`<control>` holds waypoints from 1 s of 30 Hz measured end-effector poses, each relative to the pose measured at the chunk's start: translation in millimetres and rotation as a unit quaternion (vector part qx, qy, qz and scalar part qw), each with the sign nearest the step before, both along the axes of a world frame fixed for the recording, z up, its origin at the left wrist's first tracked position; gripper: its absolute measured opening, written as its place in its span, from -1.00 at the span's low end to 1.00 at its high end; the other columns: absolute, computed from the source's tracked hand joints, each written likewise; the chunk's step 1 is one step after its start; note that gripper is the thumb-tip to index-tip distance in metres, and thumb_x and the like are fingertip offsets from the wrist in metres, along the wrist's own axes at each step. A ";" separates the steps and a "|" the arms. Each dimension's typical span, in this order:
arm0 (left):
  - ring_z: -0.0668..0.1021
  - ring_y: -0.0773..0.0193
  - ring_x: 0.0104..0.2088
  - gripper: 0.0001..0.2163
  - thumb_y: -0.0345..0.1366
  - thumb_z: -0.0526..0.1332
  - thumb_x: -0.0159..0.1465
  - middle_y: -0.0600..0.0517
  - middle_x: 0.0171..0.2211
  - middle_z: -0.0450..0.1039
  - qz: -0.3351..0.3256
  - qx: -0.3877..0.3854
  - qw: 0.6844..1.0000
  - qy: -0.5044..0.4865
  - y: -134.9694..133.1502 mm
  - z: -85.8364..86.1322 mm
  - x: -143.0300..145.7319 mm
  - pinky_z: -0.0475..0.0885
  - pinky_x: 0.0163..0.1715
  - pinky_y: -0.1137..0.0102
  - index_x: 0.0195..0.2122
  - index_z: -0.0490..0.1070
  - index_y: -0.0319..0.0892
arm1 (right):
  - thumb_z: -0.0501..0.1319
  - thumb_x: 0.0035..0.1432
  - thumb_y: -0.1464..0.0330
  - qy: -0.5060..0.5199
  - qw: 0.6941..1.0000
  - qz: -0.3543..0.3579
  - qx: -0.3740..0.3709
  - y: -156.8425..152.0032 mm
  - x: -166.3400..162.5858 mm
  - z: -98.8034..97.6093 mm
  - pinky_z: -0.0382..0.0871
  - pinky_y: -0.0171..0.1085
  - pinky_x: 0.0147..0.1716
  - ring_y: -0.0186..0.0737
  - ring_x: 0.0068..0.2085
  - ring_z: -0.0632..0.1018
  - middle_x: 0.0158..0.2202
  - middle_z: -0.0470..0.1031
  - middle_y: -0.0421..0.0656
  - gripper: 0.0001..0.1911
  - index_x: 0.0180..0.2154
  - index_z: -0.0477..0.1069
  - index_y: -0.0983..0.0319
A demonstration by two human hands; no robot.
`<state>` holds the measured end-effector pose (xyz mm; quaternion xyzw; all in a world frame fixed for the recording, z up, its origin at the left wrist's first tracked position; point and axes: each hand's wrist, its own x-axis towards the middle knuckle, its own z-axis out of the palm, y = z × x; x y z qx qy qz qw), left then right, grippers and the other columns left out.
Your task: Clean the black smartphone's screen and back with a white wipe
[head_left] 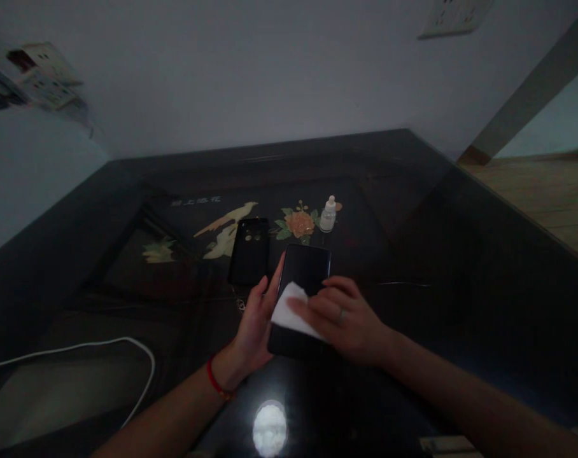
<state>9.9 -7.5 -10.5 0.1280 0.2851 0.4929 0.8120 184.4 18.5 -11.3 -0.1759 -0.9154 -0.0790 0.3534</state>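
Note:
A dark smartphone is held over the table, its flat face turned up. My left hand grips it along its left edge, with a red cord bracelet on that wrist. Pressed against the phone's face is a white wipe, pinched under the fingers of my right hand, which wears a ring. Just left of the phone, a black phone case lies on the table, with a small chain-like strap at its lower end. Beyond the phone stands a small white-capped dropper bottle.
The glossy black table carries a bird and flower design and reflects a bright light. A white cable curves across its left side. Behind is a pale wall with sockets; wooden floor shows at right.

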 end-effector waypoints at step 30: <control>0.48 0.10 0.02 -0.43 0.08 -0.13 0.32 -0.02 0.15 0.34 -0.065 -0.026 0.995 -0.064 1.3 -6.5 -4.4 0.26 0.05 0.22 0.33 -0.09 0.09 | -0.03 0.30 0.51 -0.060 0.990 0.122 0.018 -3.7 -5.6 -5.2 0.18 -0.15 0.01 -0.28 -0.29 0.40 -0.30 0.49 -0.14 -0.70 -0.08 0.43 0.40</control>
